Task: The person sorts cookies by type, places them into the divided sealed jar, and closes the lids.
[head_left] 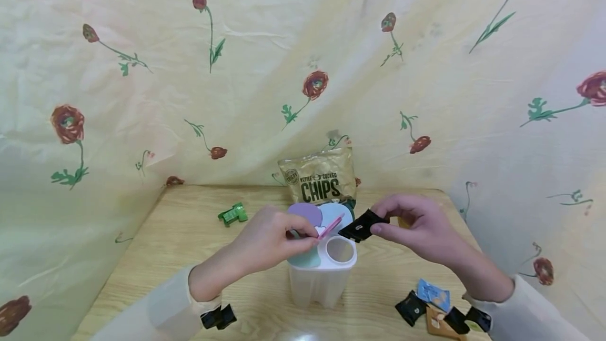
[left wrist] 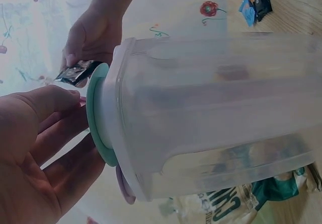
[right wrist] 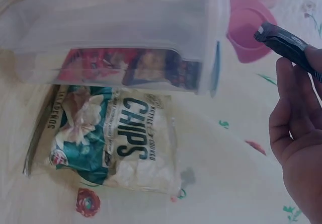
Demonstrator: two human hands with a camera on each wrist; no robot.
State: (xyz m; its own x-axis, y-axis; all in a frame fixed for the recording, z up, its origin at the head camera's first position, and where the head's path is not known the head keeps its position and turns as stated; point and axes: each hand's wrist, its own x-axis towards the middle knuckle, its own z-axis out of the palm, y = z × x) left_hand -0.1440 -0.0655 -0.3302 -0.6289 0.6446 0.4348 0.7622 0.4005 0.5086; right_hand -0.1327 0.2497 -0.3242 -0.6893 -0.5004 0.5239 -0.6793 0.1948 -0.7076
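Observation:
A clear plastic storage container (head_left: pixel 316 286) with a white top stands upright on the table. Its top bears a purple lid (head_left: pixel 303 212), a pale blue lid (head_left: pixel 340 211) and a mint lid (head_left: pixel 305 258). My left hand (head_left: pixel 270 236) pinches the edge of a raised pink lid (right wrist: pixel 249 30), beside an uncovered round opening (head_left: pixel 340 250). Between thumb and fingers, my right hand (head_left: pixel 421 228) holds a small black wrapped packet (head_left: pixel 361 226) above and just right of that opening. Red and dark packaging shows through the container's wall in the right wrist view.
Behind the container stands a bag of kettle cooked chips (head_left: pixel 319 180). A green object (head_left: pixel 233 214) lies at the back left. Near the right forearm lie a black packet (head_left: pixel 411 308), a blue packet (head_left: pixel 433 294) and an orange packet (head_left: pixel 442 325). Floral cloth (head_left: pixel 255 67) hangs behind the table.

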